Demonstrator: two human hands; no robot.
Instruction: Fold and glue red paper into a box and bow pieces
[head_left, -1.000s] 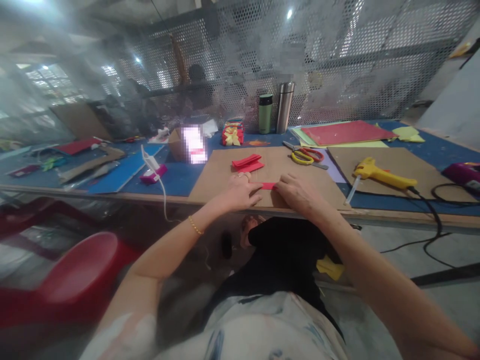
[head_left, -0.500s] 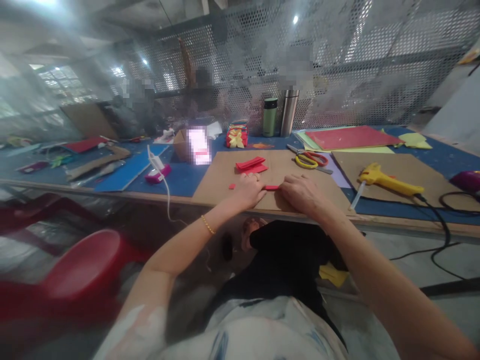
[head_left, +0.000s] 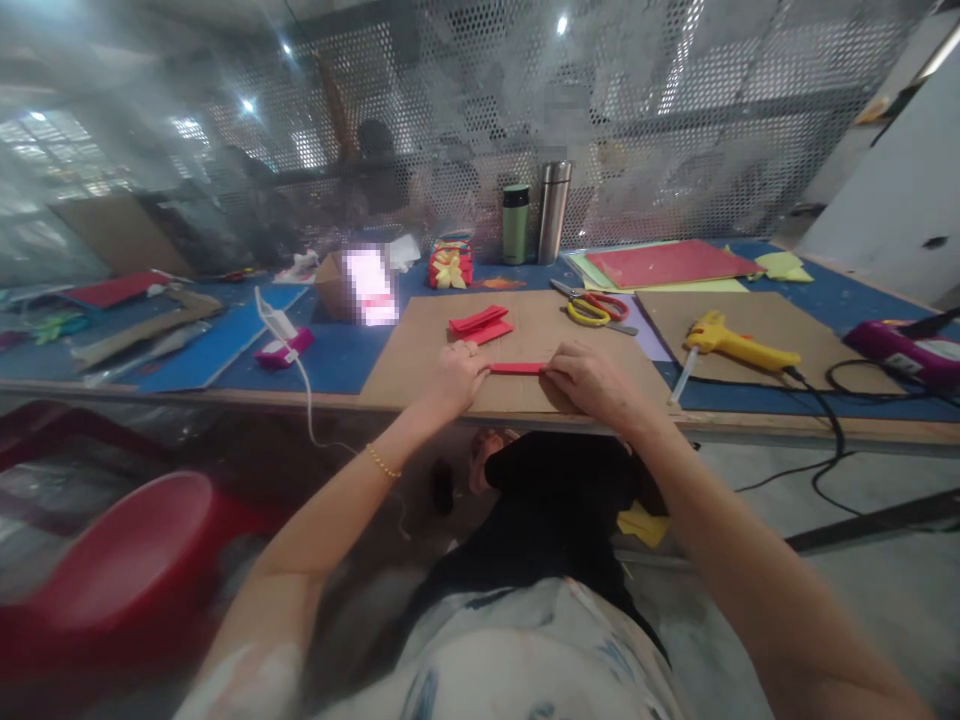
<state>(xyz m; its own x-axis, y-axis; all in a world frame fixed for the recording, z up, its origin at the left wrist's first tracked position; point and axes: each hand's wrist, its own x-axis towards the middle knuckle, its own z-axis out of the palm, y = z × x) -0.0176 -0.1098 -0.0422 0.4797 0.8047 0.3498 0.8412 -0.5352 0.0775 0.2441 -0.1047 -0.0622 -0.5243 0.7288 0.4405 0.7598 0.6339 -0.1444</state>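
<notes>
A narrow red strip [head_left: 517,369], perhaps felt or foam, lies straight across a brown cardboard sheet [head_left: 405,365]. My left hand [head_left: 460,376] has its fingers closed on the strip's left end. At the other end my right hand [head_left: 581,377] pinches it between thumb and fingers. Both ends of the strip are hidden under my fingertips. Just beyond my left hand rest folded red pieces [head_left: 481,325] of the same colour. Scissors [head_left: 596,308] with red and yellow handles lie past my right hand.
On the right are a yellow glue gun [head_left: 739,342] with a cord and a purple device [head_left: 904,350]. A green bottle [head_left: 515,225] and a steel flask [head_left: 554,213] stand at the back. A white plug with a purple base [head_left: 283,345] sits left; a red stool [head_left: 142,550] is below.
My hands have moved slightly apart, and more of the red strip shows between them. The loose end left of my left hand no longer shows. The whole view has shifted.
</notes>
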